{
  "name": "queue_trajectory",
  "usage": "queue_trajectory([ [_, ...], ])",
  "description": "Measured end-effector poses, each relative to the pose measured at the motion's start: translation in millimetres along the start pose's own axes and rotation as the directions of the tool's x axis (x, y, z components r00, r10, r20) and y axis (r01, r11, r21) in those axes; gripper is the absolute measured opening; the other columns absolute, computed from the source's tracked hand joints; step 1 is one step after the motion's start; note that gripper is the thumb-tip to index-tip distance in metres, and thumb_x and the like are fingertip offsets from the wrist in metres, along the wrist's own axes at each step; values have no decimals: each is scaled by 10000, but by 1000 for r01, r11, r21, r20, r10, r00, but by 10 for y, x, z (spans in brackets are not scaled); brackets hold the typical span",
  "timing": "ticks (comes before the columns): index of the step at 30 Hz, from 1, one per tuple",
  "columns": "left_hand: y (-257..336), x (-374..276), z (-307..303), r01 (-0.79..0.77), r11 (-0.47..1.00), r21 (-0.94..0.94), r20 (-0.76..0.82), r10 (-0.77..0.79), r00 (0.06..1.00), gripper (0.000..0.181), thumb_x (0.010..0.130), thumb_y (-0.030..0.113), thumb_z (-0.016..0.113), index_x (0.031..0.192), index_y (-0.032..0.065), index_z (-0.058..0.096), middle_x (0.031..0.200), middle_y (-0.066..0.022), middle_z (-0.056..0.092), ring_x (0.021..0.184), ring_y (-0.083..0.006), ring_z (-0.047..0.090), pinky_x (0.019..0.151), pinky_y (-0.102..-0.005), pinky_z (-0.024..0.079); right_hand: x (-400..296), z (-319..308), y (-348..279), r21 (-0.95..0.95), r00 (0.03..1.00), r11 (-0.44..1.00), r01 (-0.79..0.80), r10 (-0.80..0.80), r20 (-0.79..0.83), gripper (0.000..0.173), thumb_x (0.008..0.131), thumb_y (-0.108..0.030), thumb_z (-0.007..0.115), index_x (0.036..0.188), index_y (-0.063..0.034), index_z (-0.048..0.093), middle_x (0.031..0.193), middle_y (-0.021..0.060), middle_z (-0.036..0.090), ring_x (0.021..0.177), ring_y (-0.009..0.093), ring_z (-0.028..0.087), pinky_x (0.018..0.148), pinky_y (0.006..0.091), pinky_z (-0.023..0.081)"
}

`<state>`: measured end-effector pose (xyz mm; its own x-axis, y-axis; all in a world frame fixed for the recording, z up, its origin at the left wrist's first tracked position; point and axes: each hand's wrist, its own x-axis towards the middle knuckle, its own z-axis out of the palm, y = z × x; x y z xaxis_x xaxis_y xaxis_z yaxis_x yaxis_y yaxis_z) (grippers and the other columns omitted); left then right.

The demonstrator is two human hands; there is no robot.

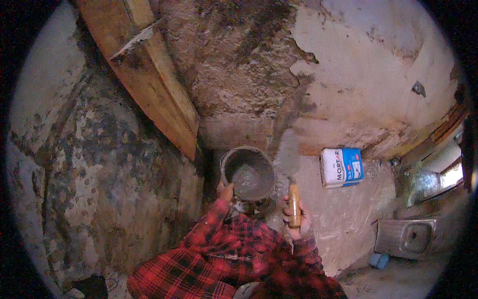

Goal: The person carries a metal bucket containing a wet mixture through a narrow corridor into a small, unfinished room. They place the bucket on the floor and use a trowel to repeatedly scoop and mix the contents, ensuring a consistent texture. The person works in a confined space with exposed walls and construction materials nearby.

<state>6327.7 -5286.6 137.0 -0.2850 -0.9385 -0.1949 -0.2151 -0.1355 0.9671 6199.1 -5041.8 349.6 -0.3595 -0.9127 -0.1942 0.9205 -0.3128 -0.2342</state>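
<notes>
My left hand (226, 191) grips the near left rim of a dark bucket (228, 159). Wet grey mortar (248, 177) lies in the bottom of it. In my right hand (298, 216) is the wooden handle of a masonry trowel (294, 198). The trowel's grey, mortar-smeared blade (288, 155) points away from me, just right of the bucket, and its tip looks blurred. Most of my right-hand fingers wrap around the handle.
A bag of mortar mix (340, 167) rests on the floor to the right. Ahead rises a wall (239, 74) with crumbled plaster. A wooden frame (149, 82) slants in from upper left. At far right are a metal sink (407, 237), a blue box (378, 260) and a window (440, 179).
</notes>
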Motion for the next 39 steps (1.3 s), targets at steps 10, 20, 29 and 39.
queue_trajectory([
  [10,-826,-29,-1607,371,928,-42,-149,-373,916,562,705,190,620,1194,-20,439,1076,-184,555,868,-234,570,730,-376,462,1600,1566,107,-261,299,311,914,-950,-86,579,822,-132,584,1313,-69,282,968,86,491,758,149,495,636,246,478],
  [20,-1704,-427,-1891,231,938,260,-123,-205,971,568,745,250,622,1212,-20,445,1108,-183,537,912,-286,551,780,-392,445,3770,-4,1152,-893,955,-433,124,-192,225,621,747,-188,602,1328,-135,388,1017,190,602,904,328,593,798,370,464],
  [29,-1437,-275,-1564,175,946,272,-177,-129,976,589,745,324,631,1184,-34,470,1110,-214,545,1024,-340,511,870,-412,402,1242,-1665,574,-810,910,458,-366,356,-211,533,827,-191,611,1306,-120,389,964,22,538,737,96,535,633,249,466],
  [39,340,-529,-361,-184,936,299,105,160,982,537,726,203,585,1205,-19,480,1120,-220,552,1043,-344,522,903,-394,395,720,-1128,-27,-837,985,-546,-26,129,-115,562,812,-232,506,1341,-176,324,1069,194,557,884,376,575,724,445,480],
])
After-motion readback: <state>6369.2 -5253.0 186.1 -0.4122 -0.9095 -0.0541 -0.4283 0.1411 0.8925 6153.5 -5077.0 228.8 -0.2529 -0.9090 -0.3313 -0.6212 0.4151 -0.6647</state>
